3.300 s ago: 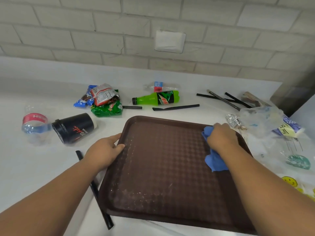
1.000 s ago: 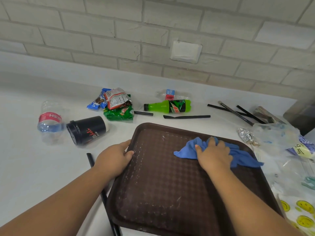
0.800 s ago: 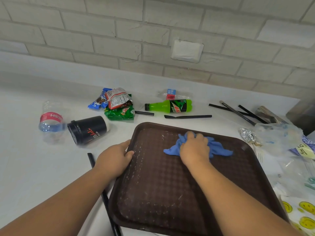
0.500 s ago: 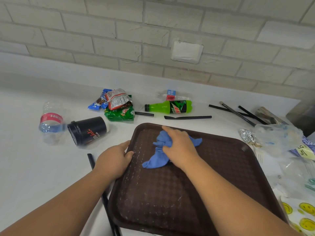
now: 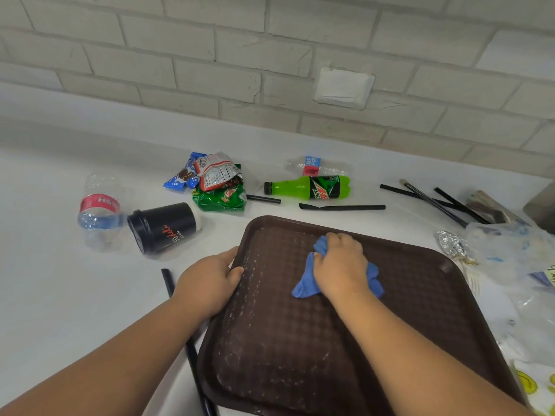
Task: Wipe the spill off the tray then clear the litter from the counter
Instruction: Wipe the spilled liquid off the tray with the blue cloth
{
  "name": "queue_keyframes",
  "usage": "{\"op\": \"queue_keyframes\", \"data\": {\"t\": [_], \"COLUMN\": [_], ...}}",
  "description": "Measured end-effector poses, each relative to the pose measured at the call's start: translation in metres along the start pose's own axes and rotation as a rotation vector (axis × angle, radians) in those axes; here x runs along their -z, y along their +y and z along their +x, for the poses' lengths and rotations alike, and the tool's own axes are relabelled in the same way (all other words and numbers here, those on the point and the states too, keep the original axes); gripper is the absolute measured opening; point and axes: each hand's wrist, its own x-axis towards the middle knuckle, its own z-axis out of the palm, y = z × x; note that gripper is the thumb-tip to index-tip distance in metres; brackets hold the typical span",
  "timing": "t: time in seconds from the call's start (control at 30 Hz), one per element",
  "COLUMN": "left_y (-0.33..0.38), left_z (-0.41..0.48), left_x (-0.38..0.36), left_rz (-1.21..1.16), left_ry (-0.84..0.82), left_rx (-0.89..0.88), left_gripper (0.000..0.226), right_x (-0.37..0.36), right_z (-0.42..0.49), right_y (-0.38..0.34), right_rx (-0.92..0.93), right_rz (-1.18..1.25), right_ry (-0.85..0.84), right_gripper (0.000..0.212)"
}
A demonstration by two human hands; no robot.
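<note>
A dark brown textured tray (image 5: 420, 295) lies on the white counter (image 5: 60, 295), with whitish specks along its left and near parts. My right hand (image 5: 341, 265) presses a crumpled blue cloth (image 5: 304, 288) onto the tray's far middle. My left hand (image 5: 210, 280) grips the tray's left rim. Litter lies behind: a green soda bottle (image 5: 309, 187), a black paper cup (image 5: 163, 226) on its side, a clear water bottle (image 5: 100, 210), snack wrappers (image 5: 219, 183) and black straws (image 5: 342, 207).
A brick wall (image 5: 270, 55) backs the counter. Clear plastic bags (image 5: 510, 250), a foil ball (image 5: 450, 243) and smiley-printed paper (image 5: 537, 388) crowd the right side. More black straws (image 5: 435, 199) lie at far right; one straw (image 5: 180, 325) runs under the tray's left edge.
My right hand swept the blue cloth from the tray's right side leftward across the far part, then back slightly toward the middle. My left hand stayed on the left rim.
</note>
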Motion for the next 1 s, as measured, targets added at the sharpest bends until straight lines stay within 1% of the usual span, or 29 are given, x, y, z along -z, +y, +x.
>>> {"op": "queue_keyframes", "data": {"t": [0.13, 0.27, 0.5, 0.57, 0.67, 0.77, 0.83, 0.93, 0.97, 1.0], "left_y": [0.001, 0.001, 0.000, -0.001, -0.001, -0.001, -0.001, -0.001, -0.002, -0.001], "left_z": [-0.001, -0.001, 0.001, 0.001, 0.001, 0.000, -0.001, 0.000, 0.000, 0.000], "left_x": [0.000, 0.000, -0.001, -0.002, -0.004, -0.004, -0.004, -0.004, -0.004, -0.004], "left_rz": [0.007, 0.015, 0.028, 0.028, 0.017, 0.004, -0.003, 0.001, 0.005, 0.009], "left_ry": [-0.007, -0.003, 0.004, 0.011, 0.019, 0.031, 0.030, 0.031, 0.034, 0.036], "left_rx": [-0.014, -0.022, -0.024, -0.020, -0.007, -0.002, 0.000, 0.006, 0.006, 0.007], "left_gripper": [0.045, 0.044, 0.042, 0.041, 0.039, 0.038, 0.039, 0.039, 0.038, 0.039], "right_x": [-0.014, -0.020, -0.017, -0.014, 0.000, 0.020, 0.034, 0.056, 0.061, 0.064], "right_z": [0.007, 0.012, 0.024, 0.027, 0.022, 0.009, 0.001, -0.001, 0.001, 0.003], "right_y": [-0.040, -0.065, -0.084, -0.086, -0.077, -0.051, -0.021, 0.035, 0.055, 0.073], "right_rx": [0.057, 0.137, 0.397, 0.484, 0.508, 0.469, 0.358, 0.152, 0.091, 0.045], "right_rz": [-0.007, 0.014, -0.007, 0.066, 0.332, 0.517, 0.608, 0.747, 0.754, 0.743], "right_ry": [0.013, -0.003, -0.189, -0.255, -0.279, -0.144, -0.014, 0.288, 0.377, 0.421], "right_gripper": [0.040, 0.035, 0.045, 0.045, 0.036, 0.039, 0.040, 0.033, 0.032, 0.030]}}
